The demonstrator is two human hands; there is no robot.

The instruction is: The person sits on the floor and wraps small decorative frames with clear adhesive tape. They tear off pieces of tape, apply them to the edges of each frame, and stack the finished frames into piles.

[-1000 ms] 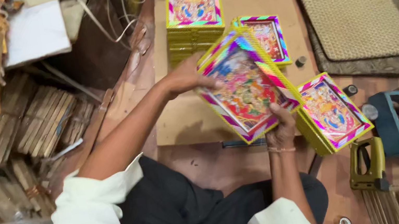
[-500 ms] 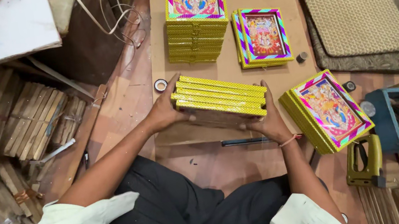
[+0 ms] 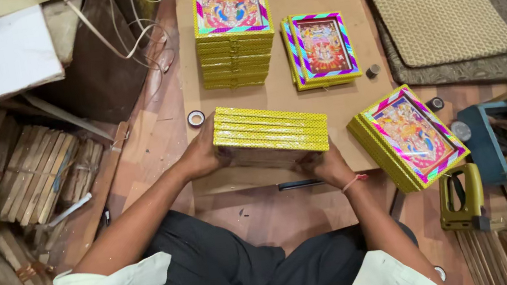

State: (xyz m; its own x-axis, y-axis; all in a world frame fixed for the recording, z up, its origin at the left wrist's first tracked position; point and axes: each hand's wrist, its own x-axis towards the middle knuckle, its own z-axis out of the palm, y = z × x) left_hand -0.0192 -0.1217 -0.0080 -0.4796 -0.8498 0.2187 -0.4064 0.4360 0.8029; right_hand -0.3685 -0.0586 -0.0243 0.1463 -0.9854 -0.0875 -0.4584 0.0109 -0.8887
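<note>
Frames turned on edge and squared between both hands.

The left hand (image 3: 202, 158) and right hand (image 3: 327, 166) now clamp the ends of the stack of yellow frames (image 3: 269, 129), upright on the brown board (image 3: 355, 104); a second ago one lay picture-up. Other frame piles (image 3: 232, 25), a woven mat (image 3: 433, 1) and a staple gun (image 3: 460, 202) surround them.

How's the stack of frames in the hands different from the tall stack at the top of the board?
The held stack stands on edge, showing only yellow sides; the tall stack lies flat, picture up. The left hand and right hand grip the held stack; nothing touches the tall stack. Both have yellow patterned edges.
</note>
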